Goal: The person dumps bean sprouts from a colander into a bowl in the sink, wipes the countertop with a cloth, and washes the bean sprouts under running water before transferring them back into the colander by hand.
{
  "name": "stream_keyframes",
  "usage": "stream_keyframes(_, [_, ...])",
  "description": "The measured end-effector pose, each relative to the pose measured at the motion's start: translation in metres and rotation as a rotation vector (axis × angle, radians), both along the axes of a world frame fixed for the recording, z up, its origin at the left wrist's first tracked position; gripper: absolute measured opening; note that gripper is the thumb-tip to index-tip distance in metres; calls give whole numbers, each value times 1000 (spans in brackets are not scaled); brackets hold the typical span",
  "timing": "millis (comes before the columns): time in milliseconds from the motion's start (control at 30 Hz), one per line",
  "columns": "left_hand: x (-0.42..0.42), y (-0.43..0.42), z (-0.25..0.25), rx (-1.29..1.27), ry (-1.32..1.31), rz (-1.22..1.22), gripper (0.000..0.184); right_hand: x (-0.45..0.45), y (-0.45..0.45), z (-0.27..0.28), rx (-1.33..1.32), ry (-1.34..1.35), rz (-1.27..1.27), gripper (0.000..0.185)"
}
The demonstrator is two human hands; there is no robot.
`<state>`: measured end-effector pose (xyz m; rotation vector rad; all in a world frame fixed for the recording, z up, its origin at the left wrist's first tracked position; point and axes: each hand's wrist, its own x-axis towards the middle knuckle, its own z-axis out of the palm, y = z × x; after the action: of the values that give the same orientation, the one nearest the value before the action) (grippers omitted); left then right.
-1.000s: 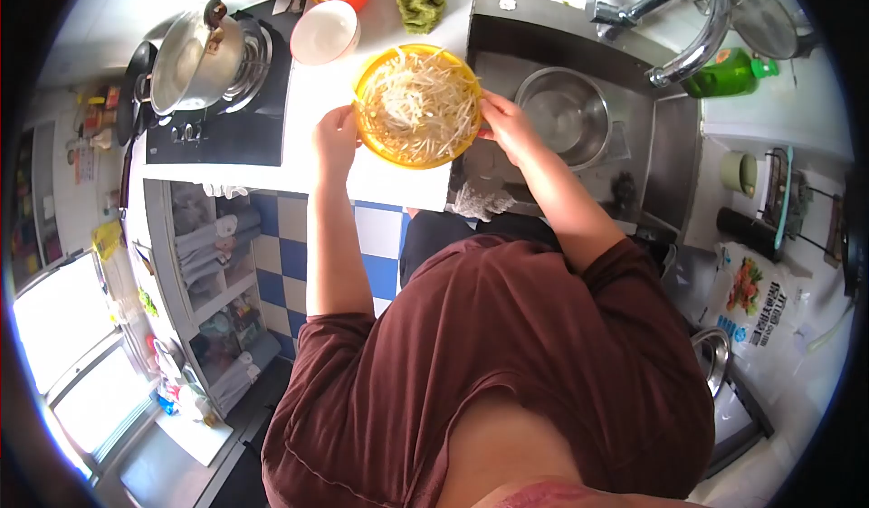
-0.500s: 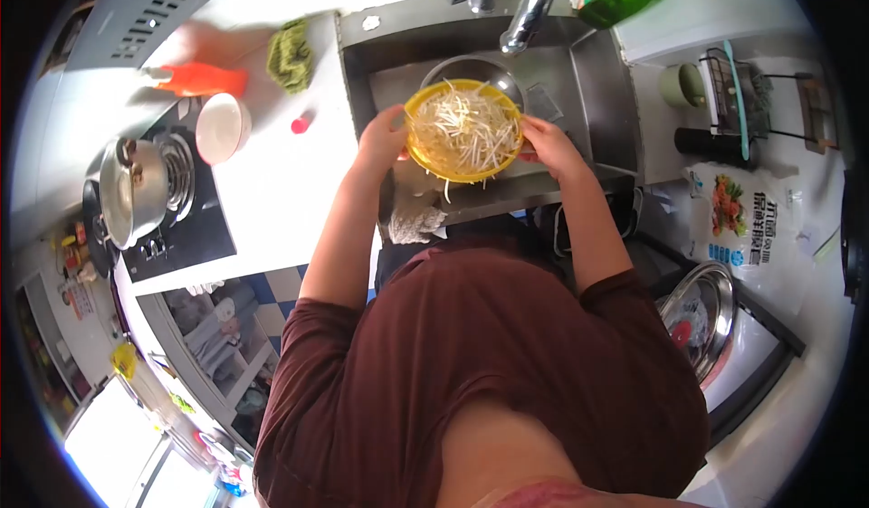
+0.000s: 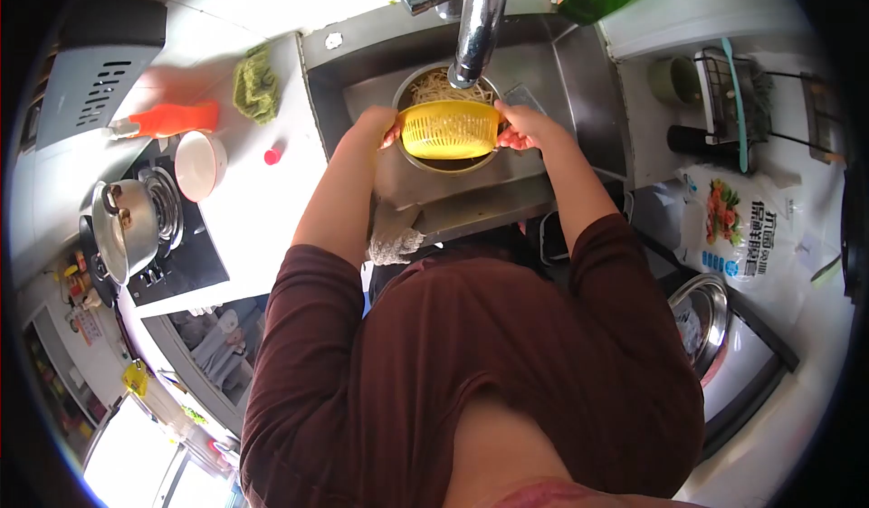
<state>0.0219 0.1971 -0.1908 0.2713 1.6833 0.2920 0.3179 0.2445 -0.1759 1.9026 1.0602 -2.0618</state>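
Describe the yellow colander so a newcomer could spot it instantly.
Start at the steel sink, right of the white counter, and find the round metal bowl inside it. The colander is held tilted over that bowl, between the left hand and right hand. Its bright yellow, slotted wall sets it apart from the grey metal around it.

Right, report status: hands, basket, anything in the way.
Left hand and right hand gripping yellow basket at its sides. Basket tilted away over metal bowl, sprouts at far edge. Faucet overlaps sprouts in view; clearance unclear.
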Motion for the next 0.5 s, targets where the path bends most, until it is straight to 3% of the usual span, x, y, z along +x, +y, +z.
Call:
stream_keyframes(133, [-8,-1,20,-38,-199,140,25,4,8,-3,-34,-3,67,72])
stream_keyframes(233, [-8,-11,45,169,-351,156,38,3,15,21,-75,5,18,76])
stream_keyframes(500, [-3,-6,38,215,32,-114,57,0,15,22,88,18,4,72])
